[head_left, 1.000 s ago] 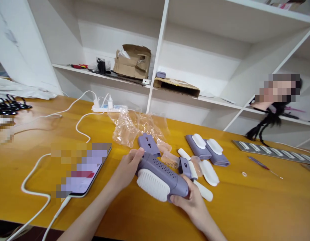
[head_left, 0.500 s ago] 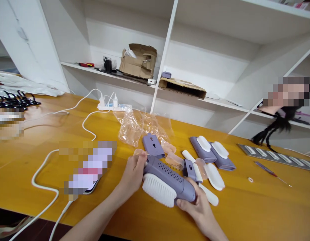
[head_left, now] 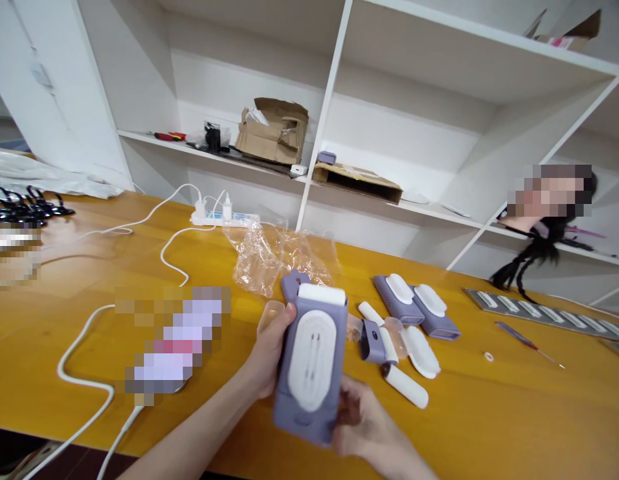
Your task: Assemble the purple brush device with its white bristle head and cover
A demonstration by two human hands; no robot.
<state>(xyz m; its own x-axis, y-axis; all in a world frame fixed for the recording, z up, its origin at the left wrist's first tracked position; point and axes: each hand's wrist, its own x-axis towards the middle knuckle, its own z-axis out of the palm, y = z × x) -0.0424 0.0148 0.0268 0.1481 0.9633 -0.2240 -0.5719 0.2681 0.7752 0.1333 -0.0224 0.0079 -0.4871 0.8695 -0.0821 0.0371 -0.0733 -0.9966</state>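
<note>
From where I stand, the item under inspection, a boxy purple plastic device [head_left: 314, 363] with a white oval panel [head_left: 314, 333] on its face, is held upright above the wooden bench [head_left: 489, 413], between the person's two forearms. The left grip [head_left: 273, 343] is closed on its left side, thumb forward near the upper edge. The right grip [head_left: 362, 420] has curled fingers at the lower right edge; whether they clasp the device or merely brush it, I cannot tell.

On method, in my judgement: bear the weight with the left grip while the right fingers shift, and keep pressure on the rigid side walls, away from the white panel. Turning is best done slowly, clear of the white rounded bar [head_left: 407, 387] and the small purple shell [head_left: 373, 341] lying just to the right. The loose clear plastic bag [head_left: 259, 257] behind should not be snagged.

On what escapes inspection: the device's rear face is turned away, and the left fingers are largely concealed behind it. The body covers part of a purple cut-out plate [head_left: 292, 285] beyond. The right hand is smeared by blur, and the phone [head_left: 177, 347] is masked by pixelation, its content unreadable
</note>
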